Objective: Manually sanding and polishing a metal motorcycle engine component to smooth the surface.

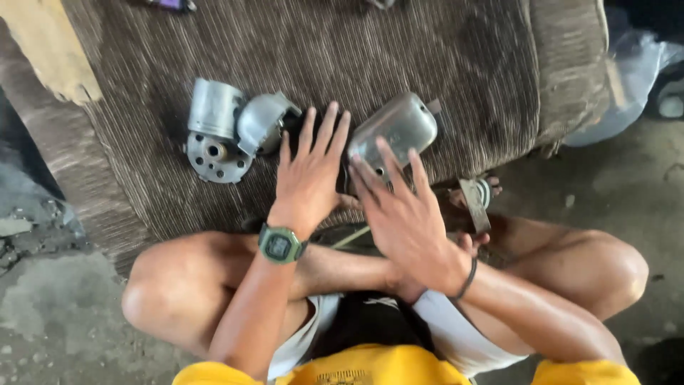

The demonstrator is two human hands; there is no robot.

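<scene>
Fingers [324, 135] of both hands spread wide, holding nothing; the right hand [399, 214] could knock the rounded metal cover [395, 128] off the mat [356, 50].

One screen in shot: the wristwatch [280, 244] on the left wrist, a small squarish face in an olive-green case on a dark strap, its display a dull grey rectangle, turned up toward the camera just above the bent knee. Far right, past the edge of the brown striped mat [399, 50], a crumpled clear plastic bag [627, 78] lies on the concrete floor, pale and shiny. No labels or signs to make out
</scene>
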